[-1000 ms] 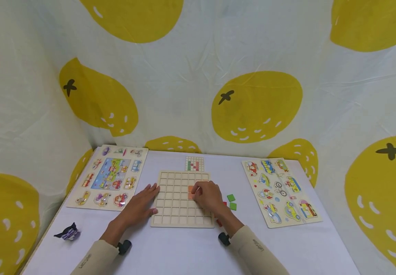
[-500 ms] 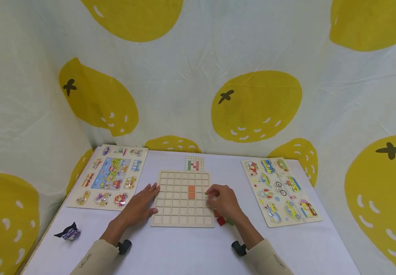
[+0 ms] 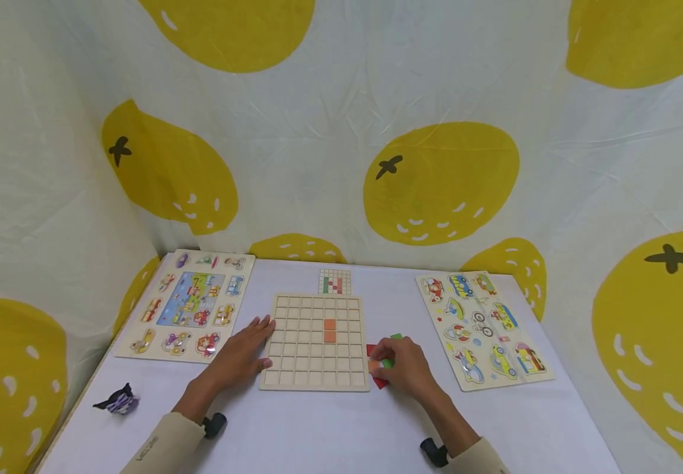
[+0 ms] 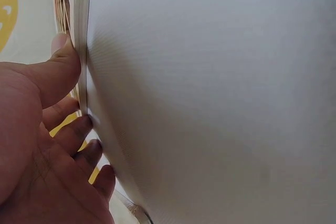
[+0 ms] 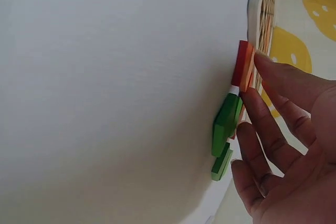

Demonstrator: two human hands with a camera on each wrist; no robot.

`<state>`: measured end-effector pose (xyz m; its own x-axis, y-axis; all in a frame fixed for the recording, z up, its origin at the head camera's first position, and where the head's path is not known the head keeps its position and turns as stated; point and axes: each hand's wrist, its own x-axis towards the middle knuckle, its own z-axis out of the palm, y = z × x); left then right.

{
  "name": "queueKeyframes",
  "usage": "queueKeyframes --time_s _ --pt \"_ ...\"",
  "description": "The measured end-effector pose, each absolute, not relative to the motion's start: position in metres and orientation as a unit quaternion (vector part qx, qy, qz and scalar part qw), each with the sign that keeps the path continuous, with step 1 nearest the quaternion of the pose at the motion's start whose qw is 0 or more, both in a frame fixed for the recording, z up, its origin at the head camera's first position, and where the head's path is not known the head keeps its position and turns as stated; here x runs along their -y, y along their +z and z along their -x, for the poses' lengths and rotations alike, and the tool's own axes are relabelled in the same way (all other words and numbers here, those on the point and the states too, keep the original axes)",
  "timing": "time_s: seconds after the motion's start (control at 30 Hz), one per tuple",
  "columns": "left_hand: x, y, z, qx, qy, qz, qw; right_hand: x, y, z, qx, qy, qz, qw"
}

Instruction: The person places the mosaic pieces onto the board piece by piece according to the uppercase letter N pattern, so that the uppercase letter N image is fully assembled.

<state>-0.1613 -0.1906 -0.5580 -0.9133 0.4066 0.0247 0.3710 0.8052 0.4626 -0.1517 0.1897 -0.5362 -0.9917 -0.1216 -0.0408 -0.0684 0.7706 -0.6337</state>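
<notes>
A wooden grid board (image 3: pixel 300 382) lies on the table, with two orange square tiles (image 3: pixel 330 331) set one above the other in its cells. My left hand (image 3: pixel 240 352) rests along the board's left edge, thumb and fingers touching the rim; the left wrist view shows the same hand (image 4: pixel 47 124) against the side. Right of the board, my right hand (image 3: pixel 403 367) is over a small group of tiles. Its thumb and fingertips pinch an orange tile (image 5: pixel 247 72). Red tiles (image 3: pixel 380 382) and green tiles (image 5: pixel 226 124) lie about it, partly hidden by the fingers.
A small pattern card (image 3: pixel 334 282) with coloured squares lies behind the board. Picture puzzle boards stand at the left (image 3: pixel 187 306) and right (image 3: pixel 483 329). A black and purple cloth item (image 3: pixel 118 400) lies at front left.
My right hand has left the orange tiles on the board and moved right and toward me, down to the loose tiles. My left hand has stayed at the board's edge.
</notes>
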Motion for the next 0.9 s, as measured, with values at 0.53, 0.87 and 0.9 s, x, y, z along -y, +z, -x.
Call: queueKeyframes --time_s 0.53,0.87,0.9 --pt "0.1912 -0.5631 0.1638 -0.951 0.232 -0.197 0.046 -0.1895 -0.5375 0.1538 -0.952 -0.299 0.05 0.041" --pt "0.1919 -0.5637 0.1643 -0.952 0.23 -0.198 0.047 -0.1844 -0.5338 0.1567 -0.935 -0.351 0.044 0.019" --pt "0.192 -0.5636 0.1643 -0.952 0.232 -0.196 0.048 -0.1827 -0.5343 0.1573 -0.932 -0.36 0.045 0.015"
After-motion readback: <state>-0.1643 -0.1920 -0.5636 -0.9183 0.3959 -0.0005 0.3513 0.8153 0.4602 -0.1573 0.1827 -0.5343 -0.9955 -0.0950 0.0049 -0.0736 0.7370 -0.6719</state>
